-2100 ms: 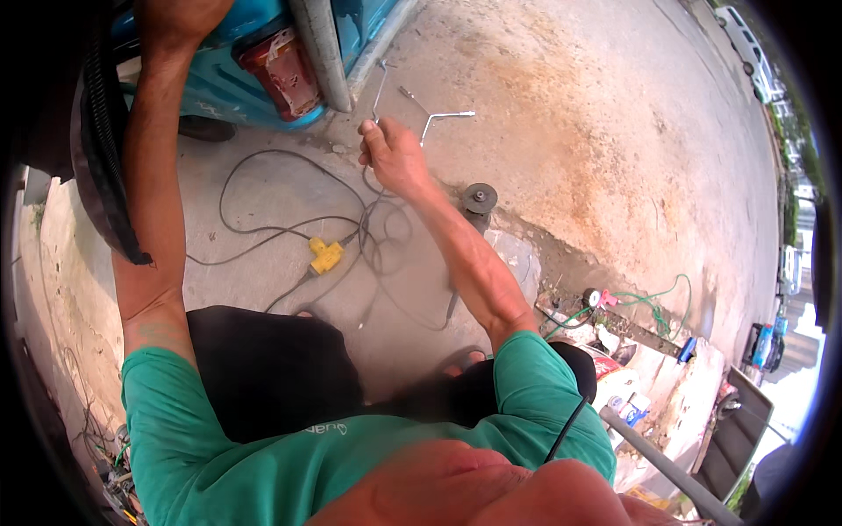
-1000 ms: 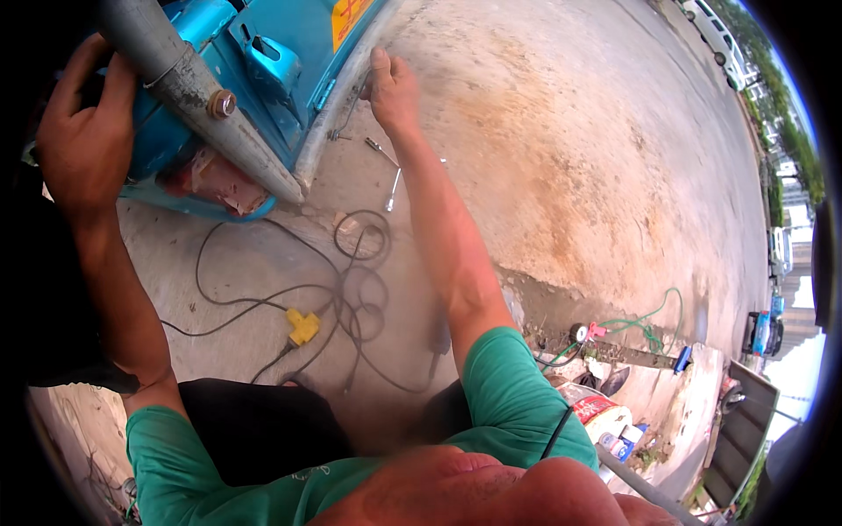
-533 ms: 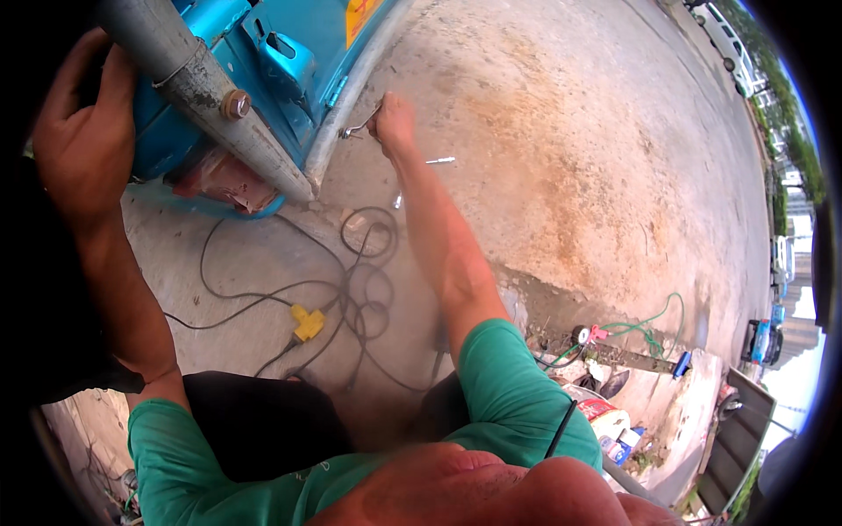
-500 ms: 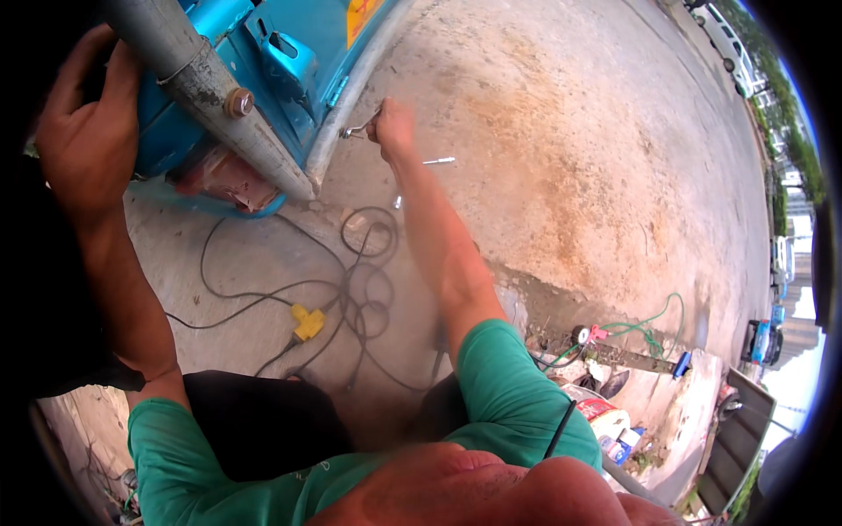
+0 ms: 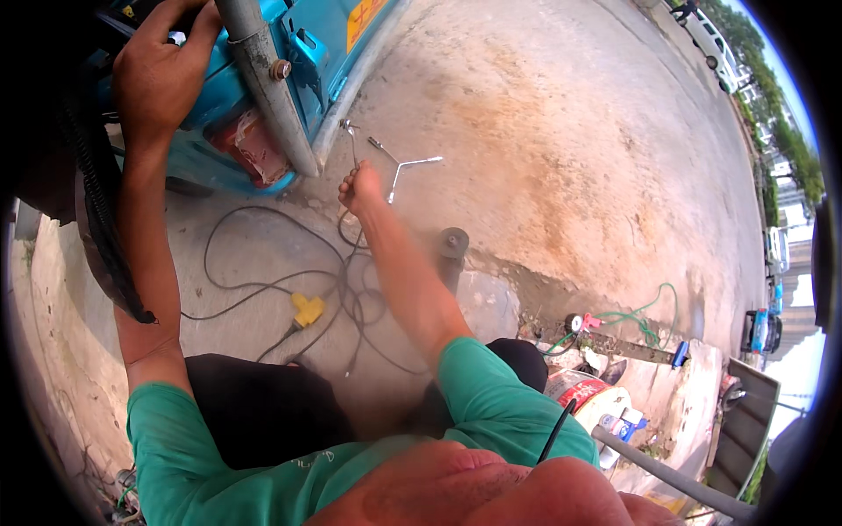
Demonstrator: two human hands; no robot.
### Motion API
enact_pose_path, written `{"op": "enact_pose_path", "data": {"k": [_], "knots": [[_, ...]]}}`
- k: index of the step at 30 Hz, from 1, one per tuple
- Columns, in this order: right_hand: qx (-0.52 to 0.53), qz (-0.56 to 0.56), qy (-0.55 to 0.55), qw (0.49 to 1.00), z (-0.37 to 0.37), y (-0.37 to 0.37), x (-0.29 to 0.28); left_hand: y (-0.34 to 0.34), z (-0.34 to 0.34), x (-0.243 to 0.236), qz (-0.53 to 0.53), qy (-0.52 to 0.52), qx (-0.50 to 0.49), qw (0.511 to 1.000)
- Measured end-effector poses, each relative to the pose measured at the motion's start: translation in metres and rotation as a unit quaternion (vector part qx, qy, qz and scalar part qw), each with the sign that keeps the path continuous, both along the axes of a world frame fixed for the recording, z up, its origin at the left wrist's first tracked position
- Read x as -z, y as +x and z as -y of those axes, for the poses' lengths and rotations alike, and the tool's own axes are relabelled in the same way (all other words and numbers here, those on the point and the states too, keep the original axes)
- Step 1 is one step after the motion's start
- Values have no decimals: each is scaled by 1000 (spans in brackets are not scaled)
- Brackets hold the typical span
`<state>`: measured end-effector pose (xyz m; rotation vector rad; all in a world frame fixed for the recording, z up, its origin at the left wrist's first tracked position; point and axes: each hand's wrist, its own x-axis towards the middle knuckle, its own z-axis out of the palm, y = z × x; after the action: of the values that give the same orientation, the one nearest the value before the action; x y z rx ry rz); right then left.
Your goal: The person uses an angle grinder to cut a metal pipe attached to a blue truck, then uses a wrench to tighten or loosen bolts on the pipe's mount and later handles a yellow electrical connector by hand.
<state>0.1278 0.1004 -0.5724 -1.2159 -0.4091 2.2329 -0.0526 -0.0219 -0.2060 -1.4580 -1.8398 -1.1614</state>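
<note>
My right hand (image 5: 360, 188) is closed around the handle of a metal ratchet wrench (image 5: 354, 147), whose head points away from me over the concrete. Just right of it a silver three-armed Y-shaped socket wrench (image 5: 400, 165) lies on the ground. At the upper left, my left hand (image 5: 160, 83) is curled at the blue vehicle (image 5: 309, 57), beside a grey metal pipe (image 5: 263, 83) with a bolt through it. What its fingers wrap round is hidden at the picture's edge. Below the pipe sits a red lamp (image 5: 254, 151) under torn clear film.
Black cable (image 5: 263, 210) lies looped before me, with a yellow socket block (image 5: 307, 309) on it. A dark cylindrical thing (image 5: 453, 241) stands right of my forearm. Farther right are a gauge (image 5: 574, 323) with green hose and a white-and-red bucket (image 5: 570, 386).
My right hand has drawn nearer to me with the ratchet wrench, uncovering the Y-shaped wrench. The view has shifted, and the vehicle and left hand appear farther right.
</note>
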Motion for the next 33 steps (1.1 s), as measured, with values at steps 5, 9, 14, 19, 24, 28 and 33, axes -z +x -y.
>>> {"op": "enact_pose_path", "data": {"k": [5,9,14,19,24,28,33], "knots": [[41,99,151,983,9,-3,5,5,2,-5,6,4,14,1000],[45,274,369,887,19,0,23,6,2,-5,-17,25,40,999],[33,324,464,824,21,10,26,48,15,-31,-8,66,17,998],[-5,333,465,820,32,28,15,55,12,-29,8,67,27,997],[-50,305,455,835,58,27,-15,45,14,-36,-8,79,73,994],[-84,302,434,844,75,25,-35,36,15,-31,5,81,77,994],[-162,331,418,830,90,51,-100,38,3,-19,4,98,81,992]]}}
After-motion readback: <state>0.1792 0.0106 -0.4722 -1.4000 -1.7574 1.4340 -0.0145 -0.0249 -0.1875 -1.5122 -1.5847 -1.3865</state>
